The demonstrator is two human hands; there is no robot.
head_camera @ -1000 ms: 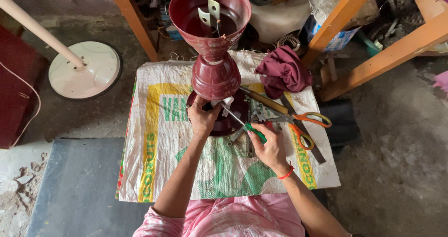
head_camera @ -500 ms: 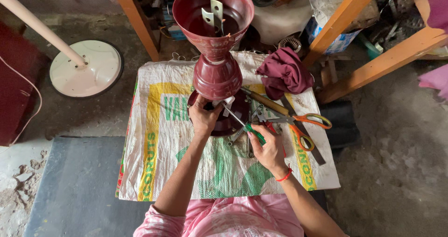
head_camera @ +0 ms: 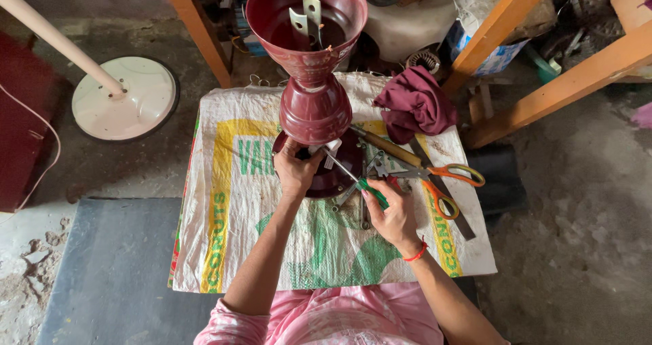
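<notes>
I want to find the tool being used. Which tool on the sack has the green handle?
The screwdriver in the right hand. Its handle is green; the scissors beside it have orange handles, and the other long tool has a wooden one.

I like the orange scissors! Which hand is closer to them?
Right. The right hand, holding a green-handled screwdriver, sits just beside the orange scissors; the left hand is farther off, at the maroon stand.

A woven plastic sack lies spread flat as a cover under the work, roughly rectangular, white with a broad yellow band, green printed letters and a green shape near the person. Red and orange strips run along its left and right edges. Behind it, between the slanted orange wooden beams, a white and blue box or bag sits partly hidden; its exact shape cannot be told.
</notes>
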